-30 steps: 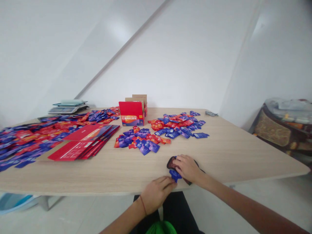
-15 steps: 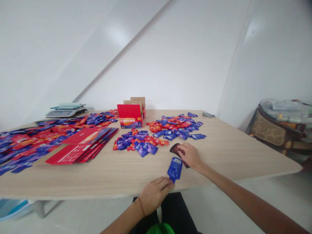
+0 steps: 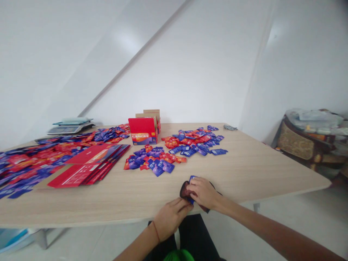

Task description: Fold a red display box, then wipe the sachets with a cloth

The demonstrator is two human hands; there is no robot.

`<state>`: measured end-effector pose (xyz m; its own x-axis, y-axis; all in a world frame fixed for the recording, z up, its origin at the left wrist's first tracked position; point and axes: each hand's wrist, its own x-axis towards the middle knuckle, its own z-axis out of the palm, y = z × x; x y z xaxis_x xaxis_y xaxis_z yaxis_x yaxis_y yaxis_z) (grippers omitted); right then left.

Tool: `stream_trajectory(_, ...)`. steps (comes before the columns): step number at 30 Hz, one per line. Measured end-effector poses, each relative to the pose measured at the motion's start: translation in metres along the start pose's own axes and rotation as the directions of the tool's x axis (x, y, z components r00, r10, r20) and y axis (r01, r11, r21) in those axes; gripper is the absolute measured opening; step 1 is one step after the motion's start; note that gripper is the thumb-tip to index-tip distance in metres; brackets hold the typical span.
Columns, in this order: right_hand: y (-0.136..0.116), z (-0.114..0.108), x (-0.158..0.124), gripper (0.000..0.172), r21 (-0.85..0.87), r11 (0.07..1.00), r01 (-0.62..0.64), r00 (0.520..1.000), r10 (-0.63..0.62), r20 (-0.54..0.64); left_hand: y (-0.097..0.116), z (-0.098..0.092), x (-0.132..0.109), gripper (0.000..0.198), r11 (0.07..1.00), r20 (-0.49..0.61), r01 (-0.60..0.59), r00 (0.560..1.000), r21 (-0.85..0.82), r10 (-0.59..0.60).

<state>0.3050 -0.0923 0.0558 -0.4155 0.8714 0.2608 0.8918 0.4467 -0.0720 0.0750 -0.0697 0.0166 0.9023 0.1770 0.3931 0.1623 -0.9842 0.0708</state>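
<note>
Near the front edge of the table, my left hand (image 3: 172, 215) pinches the narrow spout end of a blue sachet (image 3: 193, 178). Most of that sachet is covered by my right hand (image 3: 204, 193). My right hand's fingers are closed on a dark brown, cloth-like piece (image 3: 183, 189), which lies over the sachet. Parts of the dark piece stick out on both sides of the right hand. Ahead of my hands lies a small pile of blue and red sachets (image 3: 157, 166).
Another pile of sachets (image 3: 194, 139) lies farther back. Flattened red cartons (image 3: 87, 166) are stacked on the left beside a large spread of sachets (image 3: 29, 159). An open red box (image 3: 143, 132) stands at the back, a scale (image 3: 69, 127) back left. A patterned chair (image 3: 295, 141) is at right.
My right hand has moved toward me with the dark piece, from beyond the sachet to on top of it. My left hand keeps its hold on the sachet's end.
</note>
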Motion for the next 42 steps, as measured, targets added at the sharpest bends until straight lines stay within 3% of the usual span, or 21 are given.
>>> stream_trajectory(14, 0.021, 0.008, 0.010, 0.012, -0.026, 0.999, -0.038, 0.999, 0.038, 0.004, 0.001, -0.001, 0.000, 0.039, 1.000, 0.007, -0.003, 1.000, -0.005, 0.003)
stream_trajectory(27, 0.052, 0.006, 0.019, 0.017, -0.001, 0.980, -0.197, 0.980, 0.197, -0.043, 0.002, -0.001, -0.001, 0.041, 1.000, 0.007, 0.014, 1.000, -0.006, -0.014)
stream_trajectory(37, 0.077, 0.010, 0.020, 0.017, 0.159, 0.907, -0.391, 0.905, 0.410, -0.111, 0.002, -0.003, 0.000, 0.037, 1.000, 0.003, 0.003, 1.000, 0.015, -0.003)
stream_trajectory(42, 0.101, 0.008, 0.005, 0.025, 0.203, 0.845, -0.495, 0.813, 0.533, -0.235, 0.001, -0.001, 0.001, 0.030, 1.000, -0.045, 0.008, 0.999, 0.019, -0.007)
